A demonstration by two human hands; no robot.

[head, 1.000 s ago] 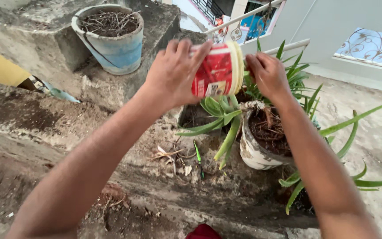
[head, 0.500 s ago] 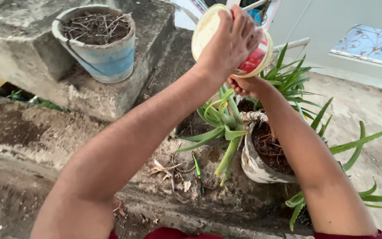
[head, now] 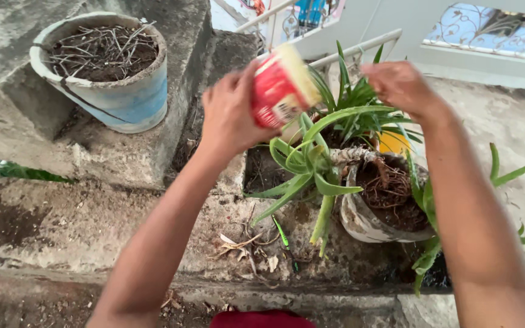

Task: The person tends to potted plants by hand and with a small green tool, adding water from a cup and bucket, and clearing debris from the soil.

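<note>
Overhead, left hand [head: 231, 115] curled around a red-and-cream plastic tub [head: 282, 87], fingers wrapped behind it, thumb side toward the camera; tub tilted, its cream end up and to the right, raised above the aloe plant [head: 311, 167]. Blurred slightly, so the exact finger placement hard to tell. Right hand [head: 401, 87] empty, fingers loosely bent and slightly apart, well to the right of the tub and not touching it, hovering over the green leaves. Below both hands, a tilted, stained whitish pot [head: 366, 222] full of dark soil and tangled roots, resting on the rough concrete ledge [head: 92, 218]; aloe leaves spilling leftward and downward from its rim. Behind it, a second leafy plant [head: 350, 100] with a yellow pot [head: 393, 143] partly hidden. Just beside the whitish pot on the ledge, dry leaf scraps and a small green stick-like object [head: 284, 240]. Up left, on a higher concrete step, a pale blue bucket [head: 110, 91] holding soil and dry twigs. Beyond, a white railing [head: 353, 50].
</note>
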